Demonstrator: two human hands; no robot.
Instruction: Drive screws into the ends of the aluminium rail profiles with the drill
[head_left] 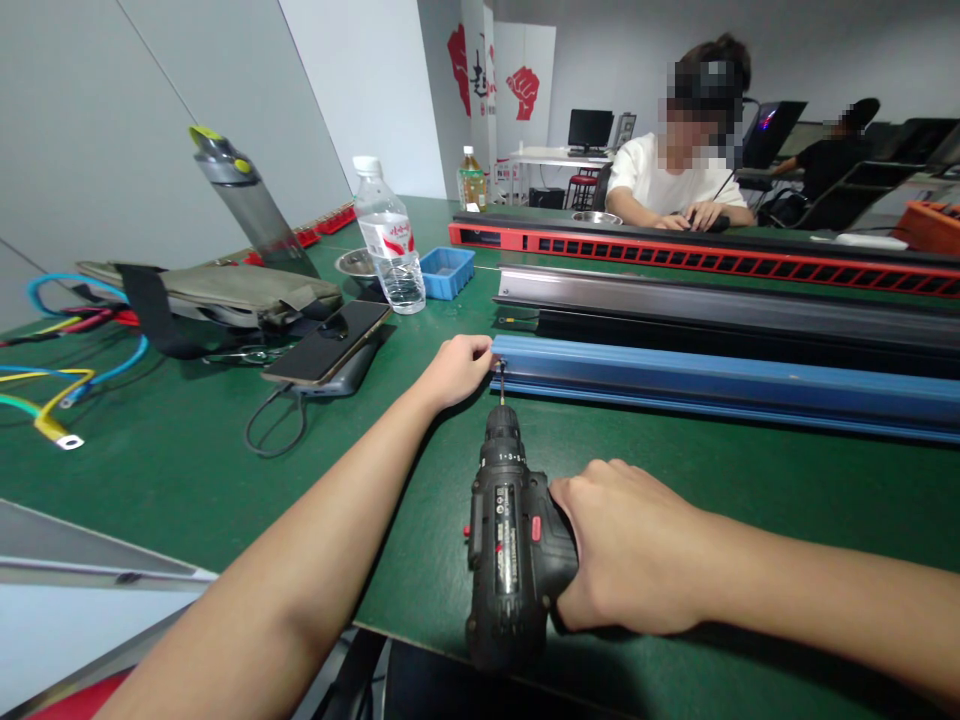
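My right hand (626,545) is wrapped round the grip of a black cordless drill (510,545) that lies low over the green table (187,480). The drill's bit points at the left end of a long blue metal rail (720,385). My left hand (459,368) is closed at that same rail end, fingers pinched right beside the bit tip. Whatever small part the fingers pinch is hidden.
Behind the blue rail lie a silver-black rail (675,295) and a red slotted rail (705,255). A phone on a power bank (330,345), a water bottle (390,250), a blue tray (448,272), a bag (225,290) and coloured cables (60,400) sit left. A person (679,165) works across the table.
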